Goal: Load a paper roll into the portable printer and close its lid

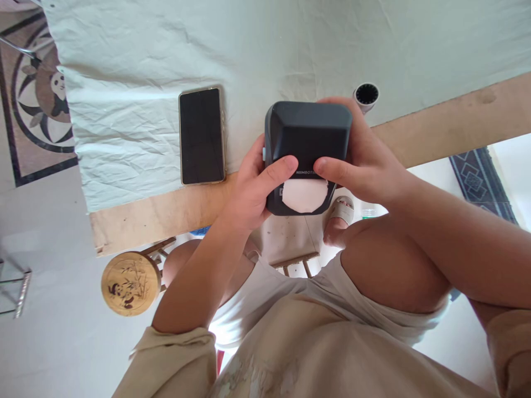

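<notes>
Between my two hands is a black label printer (315, 141) marked NIIMBOT, held over the table's front edge. A pale, roughly oval patch (305, 195) shows on its near end. My left hand (259, 185) grips the left side, its thumb lying on the top face. On the opposite side, my right hand (363, 149) is wrapped round the body with its thumb on top as well. The fingers beneath the printer are mostly hidden. To the left of the printer, a smartphone (201, 136) with a dark screen lies flat on the cloth.
A pale green cloth (249, 50) covers the wooden table (166, 221), leaving a bare strip along the front edge. Behind my right hand stands a small round object (367, 95) with a dark top. A round wooden stool (130, 283) is at lower left, below table height.
</notes>
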A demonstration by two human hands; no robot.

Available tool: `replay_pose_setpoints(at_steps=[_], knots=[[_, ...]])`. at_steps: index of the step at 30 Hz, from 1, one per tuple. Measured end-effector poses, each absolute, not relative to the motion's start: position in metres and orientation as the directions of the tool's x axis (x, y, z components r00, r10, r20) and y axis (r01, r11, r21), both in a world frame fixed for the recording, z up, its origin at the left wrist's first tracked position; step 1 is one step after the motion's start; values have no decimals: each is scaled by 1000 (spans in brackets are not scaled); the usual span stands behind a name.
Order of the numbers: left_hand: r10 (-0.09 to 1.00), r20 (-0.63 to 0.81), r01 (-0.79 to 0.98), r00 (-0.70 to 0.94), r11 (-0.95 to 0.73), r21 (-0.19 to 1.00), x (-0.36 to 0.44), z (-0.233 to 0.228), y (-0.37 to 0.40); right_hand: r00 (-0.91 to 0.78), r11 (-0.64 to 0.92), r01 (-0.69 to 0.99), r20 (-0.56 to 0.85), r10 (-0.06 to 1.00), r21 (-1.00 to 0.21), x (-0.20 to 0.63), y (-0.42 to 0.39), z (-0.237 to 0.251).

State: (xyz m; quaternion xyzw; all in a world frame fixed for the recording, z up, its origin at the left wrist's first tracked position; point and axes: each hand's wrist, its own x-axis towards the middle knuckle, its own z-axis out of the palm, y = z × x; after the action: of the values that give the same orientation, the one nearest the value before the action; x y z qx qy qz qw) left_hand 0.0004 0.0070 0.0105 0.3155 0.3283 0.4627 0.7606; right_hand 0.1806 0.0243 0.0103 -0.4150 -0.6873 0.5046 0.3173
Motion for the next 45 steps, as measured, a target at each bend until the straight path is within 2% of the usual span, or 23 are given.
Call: replay_pose_setpoints(at_steps=[7, 39, 45], knots=[[928, -227, -470, 296, 348, 811, 5, 13, 6, -446, 151, 257, 21, 895, -955, 181, 24, 11], [928, -211, -469, 307, 341, 815, 4, 11, 6, -457, 175, 276, 31, 889, -945, 179, 28, 8], [930, -202, -559, 306, 347, 753, 5, 12, 9, -432, 198, 247, 75, 899, -949, 177, 27, 5]])
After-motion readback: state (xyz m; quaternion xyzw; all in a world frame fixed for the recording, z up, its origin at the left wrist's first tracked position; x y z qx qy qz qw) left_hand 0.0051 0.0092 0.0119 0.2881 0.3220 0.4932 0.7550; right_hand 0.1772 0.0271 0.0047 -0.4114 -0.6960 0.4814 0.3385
